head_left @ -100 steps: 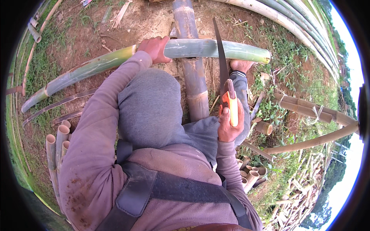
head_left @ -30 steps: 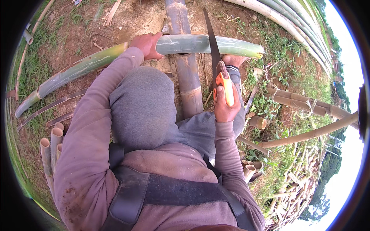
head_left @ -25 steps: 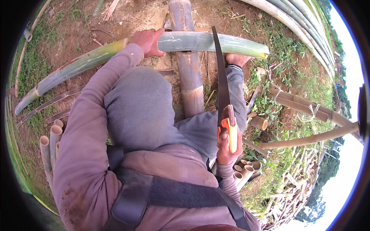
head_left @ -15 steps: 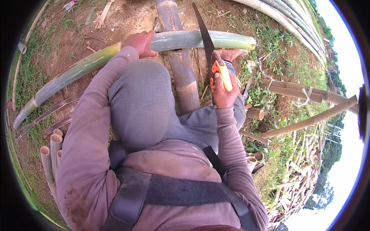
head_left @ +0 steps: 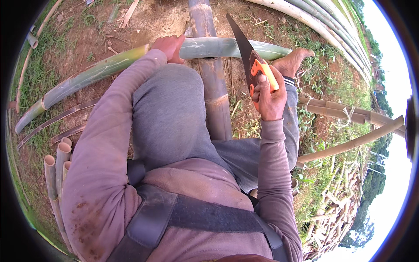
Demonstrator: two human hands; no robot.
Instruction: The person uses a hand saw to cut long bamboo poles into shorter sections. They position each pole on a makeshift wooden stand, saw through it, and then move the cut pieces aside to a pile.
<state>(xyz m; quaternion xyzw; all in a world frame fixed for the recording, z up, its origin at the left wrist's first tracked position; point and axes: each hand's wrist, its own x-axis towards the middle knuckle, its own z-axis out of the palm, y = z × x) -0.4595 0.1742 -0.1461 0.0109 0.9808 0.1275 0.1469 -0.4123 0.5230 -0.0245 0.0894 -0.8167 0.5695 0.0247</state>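
A long, curved green bamboo pole lies across a thicker brownish bamboo pole on the ground. My left hand is wrapped over the green pole, just left of where the two cross. In my right hand is a handsaw, gripped by its orange handle. Its dark blade points up and to the left, and passes in front of the green pole in this view; whether it touches I cannot tell. My bare foot rests at the pole's right end and covers its tip.
Several cut bamboo tubes stand at the lower left. Long bamboo poles lie at the upper right. Tied bamboo poles and a slanting one are on the right, beyond them a heap of bamboo pieces.
My right hand has moved right with the saw, and the blade has shifted right along the pole. My right foot has moved right and up, over the pole's end.
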